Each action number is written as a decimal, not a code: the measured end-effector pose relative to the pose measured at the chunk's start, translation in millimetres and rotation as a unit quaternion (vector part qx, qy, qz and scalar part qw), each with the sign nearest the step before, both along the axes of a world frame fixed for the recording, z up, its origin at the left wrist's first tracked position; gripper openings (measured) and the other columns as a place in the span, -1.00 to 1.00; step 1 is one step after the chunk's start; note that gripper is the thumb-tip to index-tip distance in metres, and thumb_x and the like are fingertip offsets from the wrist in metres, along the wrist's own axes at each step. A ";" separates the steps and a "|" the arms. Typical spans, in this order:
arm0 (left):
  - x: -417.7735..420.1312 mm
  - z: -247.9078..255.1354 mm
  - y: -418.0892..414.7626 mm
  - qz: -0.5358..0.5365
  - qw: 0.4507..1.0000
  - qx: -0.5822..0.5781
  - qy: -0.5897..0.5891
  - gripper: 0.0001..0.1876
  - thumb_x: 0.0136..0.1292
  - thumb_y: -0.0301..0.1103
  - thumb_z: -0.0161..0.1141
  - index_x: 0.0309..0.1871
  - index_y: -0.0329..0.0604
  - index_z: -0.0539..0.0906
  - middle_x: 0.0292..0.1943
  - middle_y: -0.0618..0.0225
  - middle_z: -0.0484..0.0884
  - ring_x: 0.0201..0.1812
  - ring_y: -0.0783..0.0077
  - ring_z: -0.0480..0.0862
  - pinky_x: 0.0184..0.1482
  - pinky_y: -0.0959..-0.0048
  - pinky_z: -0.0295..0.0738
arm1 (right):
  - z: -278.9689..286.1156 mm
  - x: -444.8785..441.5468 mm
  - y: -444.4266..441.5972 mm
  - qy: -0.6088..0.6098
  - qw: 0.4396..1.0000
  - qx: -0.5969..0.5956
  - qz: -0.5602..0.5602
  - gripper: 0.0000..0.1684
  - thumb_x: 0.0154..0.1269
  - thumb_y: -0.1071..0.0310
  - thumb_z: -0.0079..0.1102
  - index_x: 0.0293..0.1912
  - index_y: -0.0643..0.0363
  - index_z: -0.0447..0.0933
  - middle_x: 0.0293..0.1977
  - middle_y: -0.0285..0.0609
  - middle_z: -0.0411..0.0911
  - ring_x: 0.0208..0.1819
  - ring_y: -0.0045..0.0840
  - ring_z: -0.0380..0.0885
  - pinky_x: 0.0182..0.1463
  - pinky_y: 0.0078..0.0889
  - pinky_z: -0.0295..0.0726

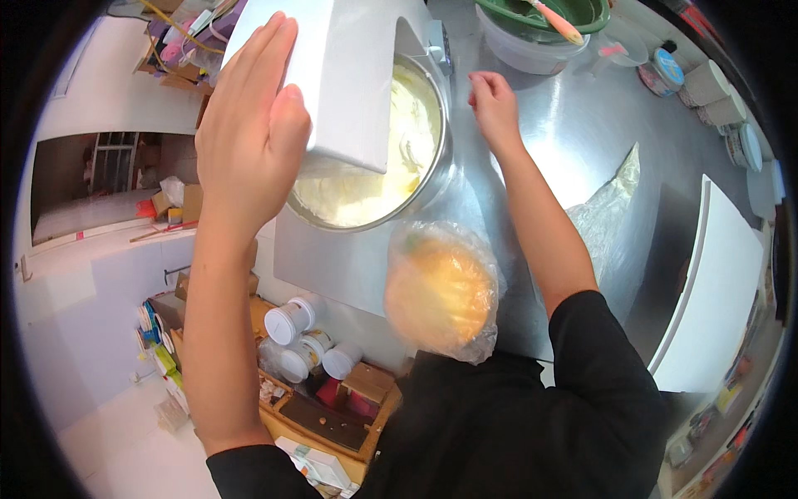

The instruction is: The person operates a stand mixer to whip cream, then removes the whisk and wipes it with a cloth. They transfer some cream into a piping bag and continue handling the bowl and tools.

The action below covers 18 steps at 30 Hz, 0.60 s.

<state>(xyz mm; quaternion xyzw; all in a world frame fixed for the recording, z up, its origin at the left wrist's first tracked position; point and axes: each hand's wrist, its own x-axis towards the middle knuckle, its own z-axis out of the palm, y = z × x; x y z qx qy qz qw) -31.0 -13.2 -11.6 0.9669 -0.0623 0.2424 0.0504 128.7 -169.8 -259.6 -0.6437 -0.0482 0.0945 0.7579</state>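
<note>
My left hand point(252, 125) lies flat on the white head of a stand mixer point(352, 81), fingers stretched along its top and side. Beneath the head stands a metal mixing bowl point(444, 134) with pale yellow cream point(349, 199) in it. My right hand point(492, 103) is to the right of the bowl, over the steel table point(564, 118), its fingers curled; whether anything small is between them cannot be seen. Close to my body, a round yellow cake-like item point(446, 290) sits in a clear plastic bag, beside the bowl.
A green bowl point(586, 15) with a spatula point(558, 22) rests on a clear plastic tub point(523, 53). A piping bag point(601, 218) lies at the right, near a white board point(711, 293). Cups point(704, 84) and jars line the far edge. White tubs point(290, 321) stand below the table.
</note>
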 end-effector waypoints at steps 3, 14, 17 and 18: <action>-1.6 4.7 -5.2 0.000 1.000 -0.001 0.019 -0.47 0.28 -0.23 -0.22 0.26 -0.29 0.41 0.28 0.10 0.40 0.28 0.14 0.38 0.32 0.31 0.18 | -4.7 -19.5 -26.4 0.030 0.999 -0.015 0.005 -0.78 0.35 0.30 0.05 -0.16 0.24 0.54 -0.52 -0.34 0.47 -0.47 -0.69 0.42 -0.35 -0.63 0.41; 1.3 1.7 -19.5 0.051 0.997 0.045 -0.042 -0.49 0.32 -0.16 -0.21 0.14 -0.36 0.49 0.12 -0.03 0.50 0.13 0.04 0.50 0.21 0.27 0.31 | -21.6 -102.1 -130.0 0.068 0.985 -0.161 0.017 -0.77 0.35 0.28 0.06 -0.18 0.24 0.56 -0.45 -0.32 0.52 -0.41 -0.73 0.40 -0.31 -0.63 0.39; -3.6 3.8 -7.1 0.018 0.999 -0.010 0.031 -0.46 0.31 -0.22 -0.24 0.29 -0.28 0.39 0.30 0.12 0.38 0.29 0.16 0.37 0.34 0.33 0.14 | -24.7 -120.2 -152.5 0.042 0.972 -0.229 0.027 -0.76 0.34 0.25 0.09 -0.28 0.25 0.55 -0.52 -0.32 0.52 -0.47 -0.72 0.40 -0.36 -0.59 0.40; -3.1 4.4 -8.6 0.018 0.999 -0.012 0.032 -0.46 0.31 -0.22 -0.24 0.29 -0.28 0.39 0.30 0.12 0.38 0.29 0.16 0.37 0.34 0.33 0.14 | -25.9 -123.1 -158.4 0.031 0.967 -0.252 0.028 -0.75 0.34 0.24 0.10 -0.32 0.25 0.55 -0.55 -0.32 0.52 -0.50 -0.71 0.39 -0.38 -0.58 0.40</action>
